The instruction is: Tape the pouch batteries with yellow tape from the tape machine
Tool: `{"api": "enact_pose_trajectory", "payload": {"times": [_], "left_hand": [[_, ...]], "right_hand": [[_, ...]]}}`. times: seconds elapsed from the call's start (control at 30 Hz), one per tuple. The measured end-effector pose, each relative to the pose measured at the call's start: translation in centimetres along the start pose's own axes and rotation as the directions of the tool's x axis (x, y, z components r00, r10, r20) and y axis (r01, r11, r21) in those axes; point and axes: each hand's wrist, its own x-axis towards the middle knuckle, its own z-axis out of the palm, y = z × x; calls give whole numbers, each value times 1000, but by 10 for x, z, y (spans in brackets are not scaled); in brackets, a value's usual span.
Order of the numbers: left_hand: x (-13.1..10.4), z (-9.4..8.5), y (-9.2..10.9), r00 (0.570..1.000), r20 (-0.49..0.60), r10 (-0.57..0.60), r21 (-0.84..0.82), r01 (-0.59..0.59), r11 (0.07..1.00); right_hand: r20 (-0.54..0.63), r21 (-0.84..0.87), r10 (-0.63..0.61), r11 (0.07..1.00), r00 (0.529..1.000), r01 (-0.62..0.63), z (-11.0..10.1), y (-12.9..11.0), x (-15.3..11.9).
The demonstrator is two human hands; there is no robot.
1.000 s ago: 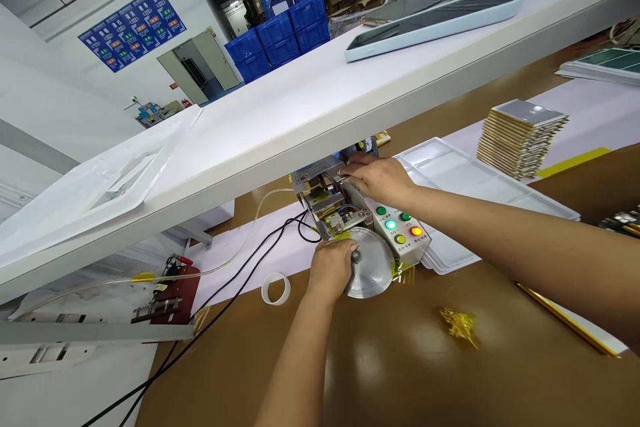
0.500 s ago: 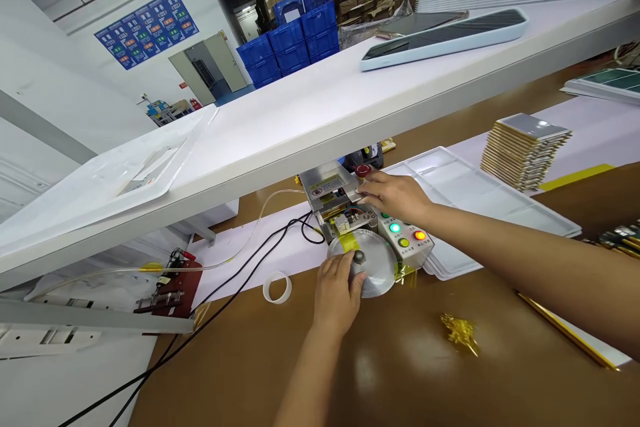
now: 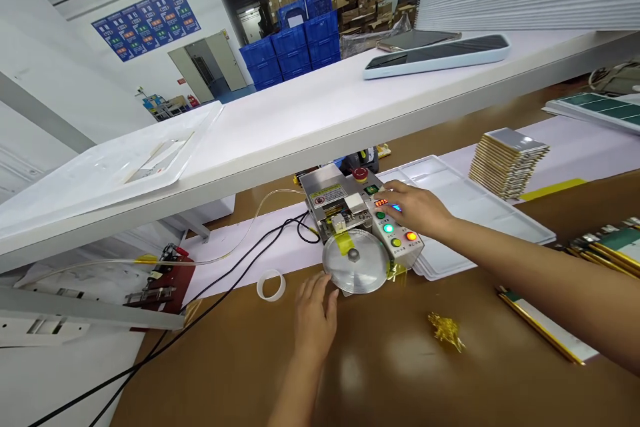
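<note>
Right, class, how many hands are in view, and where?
2: the left hand by the edge of the silvery disc, and the right hand over the control box. No others are visible.

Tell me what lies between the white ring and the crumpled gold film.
In the head view, the left hand lies between the white ring and the crumpled gold film, over the brown tabletop.

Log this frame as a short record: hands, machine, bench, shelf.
Left hand: empty, fingertips at the near-left edge of the clear reel disc; contact unclear
Right hand: fingers over the control panel, by the red digit display
Machine: yellow tape at the disc; cyan-green button and orange button lit
Bench: white ring left of machine, crumpled gold film to its right
Shelf: phone in light-blue case
</note>
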Motion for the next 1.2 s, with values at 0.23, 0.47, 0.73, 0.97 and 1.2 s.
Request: {"api": "enact_pose_trajectory", "payload": {"times": [0.23,0.47,0.73,0.97,1.2], "left_hand": [[36,-7,12,986,-108,-127,-118,115,986],[28,-3,22,993,-52,-106,-172,95,980],[-22,9,-7,946,-42,-321,-248,301,921],[-75,29,-36,887,-56,-458,-178,442,879],[-125,65,-72,919,22,-394,179,384,906]], "right_hand": [[-12,-147,-292,947,956,287,9,-24,14],[62,-199,-402,892,913,406,7,-23,21],[65,-51,-154,986,986,157,5,2,-11],[-16,-79,-173,982,985,171,11,-11,-17],[-57,-167,-397,908,916,383,20,-28,10]]}}
